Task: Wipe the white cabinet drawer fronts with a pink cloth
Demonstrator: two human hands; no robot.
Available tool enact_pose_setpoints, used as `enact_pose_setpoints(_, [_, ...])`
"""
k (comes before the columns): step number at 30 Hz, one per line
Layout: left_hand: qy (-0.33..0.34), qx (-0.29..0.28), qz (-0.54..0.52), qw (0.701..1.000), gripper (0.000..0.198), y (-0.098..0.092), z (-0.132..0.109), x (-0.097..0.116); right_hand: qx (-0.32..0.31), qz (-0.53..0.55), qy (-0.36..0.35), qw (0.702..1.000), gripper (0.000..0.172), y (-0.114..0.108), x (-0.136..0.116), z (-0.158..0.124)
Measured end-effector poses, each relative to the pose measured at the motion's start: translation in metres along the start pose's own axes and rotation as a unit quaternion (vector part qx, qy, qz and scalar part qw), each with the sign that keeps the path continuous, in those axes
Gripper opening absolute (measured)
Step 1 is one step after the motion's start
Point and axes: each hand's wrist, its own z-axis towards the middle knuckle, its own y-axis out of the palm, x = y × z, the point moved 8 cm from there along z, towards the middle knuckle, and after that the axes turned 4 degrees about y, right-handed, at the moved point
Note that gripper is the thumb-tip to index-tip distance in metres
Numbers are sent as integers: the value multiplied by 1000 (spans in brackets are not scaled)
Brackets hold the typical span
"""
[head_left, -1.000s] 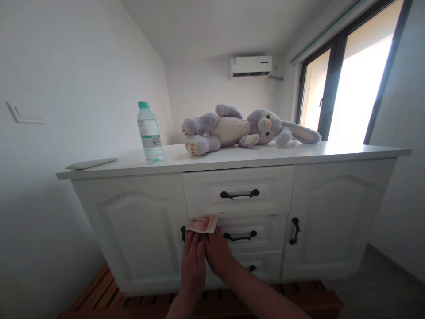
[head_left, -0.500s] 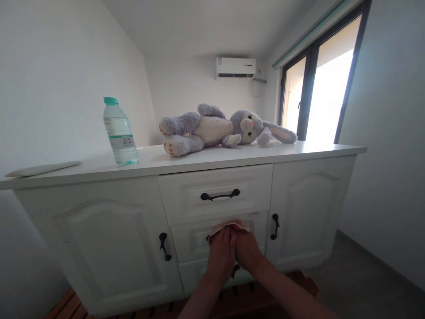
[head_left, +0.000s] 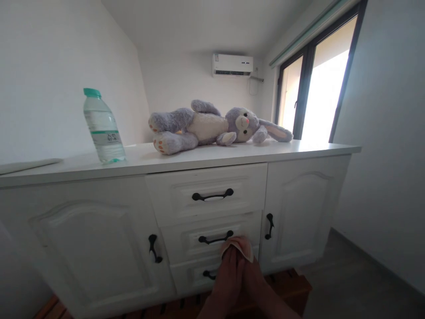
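Observation:
My left hand (head_left: 228, 277) and my right hand (head_left: 254, 279) are pressed together low in the view, fingers closed on a small folded pink cloth (head_left: 239, 246). They hold it in front of the white cabinet (head_left: 83, 221), just right of the middle drawer's black handle (head_left: 215, 238). The top drawer handle (head_left: 212, 195) is above them and the bottom drawer handle (head_left: 209, 274) is to their left.
On the cabinet top stand a water bottle with a green cap (head_left: 102, 127), a grey plush rabbit (head_left: 212, 126) lying on its side, and a flat white object (head_left: 23, 165) at the far left. A wooden slatted base (head_left: 282, 285) lies under the cabinet. A window (head_left: 318, 84) is at the right.
My view has moved closer and to the right along the cabinet. Both hands with the pink cloth have dropped from the top edge of the middle drawer to its lower right.

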Motion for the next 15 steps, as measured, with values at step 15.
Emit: enact_pose_setpoints(15, [-38,225,49,972,51,-154,-46,-48,-114,-192,-232,947,46,126,-111,25])
